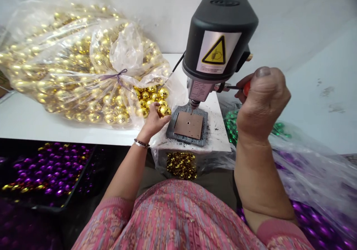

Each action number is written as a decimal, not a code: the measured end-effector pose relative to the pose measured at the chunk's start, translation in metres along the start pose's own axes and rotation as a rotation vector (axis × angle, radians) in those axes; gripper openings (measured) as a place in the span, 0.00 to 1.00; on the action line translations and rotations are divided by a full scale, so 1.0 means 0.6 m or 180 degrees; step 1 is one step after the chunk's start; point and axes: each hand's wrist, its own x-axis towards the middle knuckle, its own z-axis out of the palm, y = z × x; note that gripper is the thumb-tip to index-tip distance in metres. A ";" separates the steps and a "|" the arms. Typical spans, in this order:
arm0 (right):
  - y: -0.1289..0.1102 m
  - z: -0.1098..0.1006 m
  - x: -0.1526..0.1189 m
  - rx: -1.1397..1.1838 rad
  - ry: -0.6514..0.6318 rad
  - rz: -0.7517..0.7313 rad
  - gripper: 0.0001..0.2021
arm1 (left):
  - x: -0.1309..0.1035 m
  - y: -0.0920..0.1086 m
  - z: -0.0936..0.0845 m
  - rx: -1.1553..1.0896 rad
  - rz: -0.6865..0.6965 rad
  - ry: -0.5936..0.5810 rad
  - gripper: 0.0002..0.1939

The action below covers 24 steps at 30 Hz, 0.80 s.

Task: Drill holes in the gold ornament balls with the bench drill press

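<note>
My left hand (154,120) holds a shiny gold ball (164,110) between thumb and fingers, just left of the press base and beside loose gold balls (145,95) at the bag's mouth. On the right, my right hand (260,101) is closed around the red knob (246,88) of the lever on a black drill press (220,30) with a yellow warning label. Below the spindle (193,104), a brown square plate (188,125) with a small dark-ringed hole lies on the grey metal base (205,131). No ball sits on the plate.
A large tied clear bag (78,64) of gold balls covers the left of the white table (64,131). Purple balls (52,168) fill a dark tray at lower left. Gold pieces (182,165) hang below the table's front edge. Green balls (231,125) and bagged purple ones (318,220) lie right.
</note>
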 end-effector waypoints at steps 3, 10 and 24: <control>-0.001 -0.001 0.000 0.0001 -0.0024 -0.0018 0.21 | -0.018 0.008 0.003 -0.0574 0.0276 -0.0694 0.32; 0.000 -0.004 0.003 0.0019 -0.0130 0.0002 0.23 | -0.020 0.023 0.018 0.0025 0.0607 -0.1080 0.30; -0.003 -0.008 0.005 0.0252 -0.0266 -0.0076 0.23 | -0.001 0.061 0.045 0.0631 0.0567 -0.0999 0.25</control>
